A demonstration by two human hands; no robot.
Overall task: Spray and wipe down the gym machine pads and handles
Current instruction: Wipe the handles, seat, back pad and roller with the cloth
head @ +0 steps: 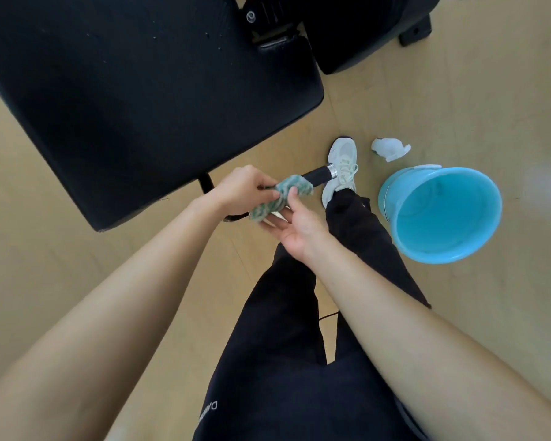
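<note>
Pinched a green-and-white cloth point(280, 198) in the left grip point(245, 189), fingers curled, the cloth wrapped over the black handle point(317, 175) at the near right corner of the big black pad point(140, 90). Held the right grip point(295, 224) spread flat, palm up, beneath the cloth's near end, thumb touching it. Saw a white spray bottle point(390, 149) lying on the floor point(458, 90) just beyond a blue bucket point(392, 192), right of the handle

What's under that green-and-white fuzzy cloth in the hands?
A black machine handle with a silver end cap sticks out from under the green-and-white fuzzy cloth; the wrapped stretch is hidden.
</note>
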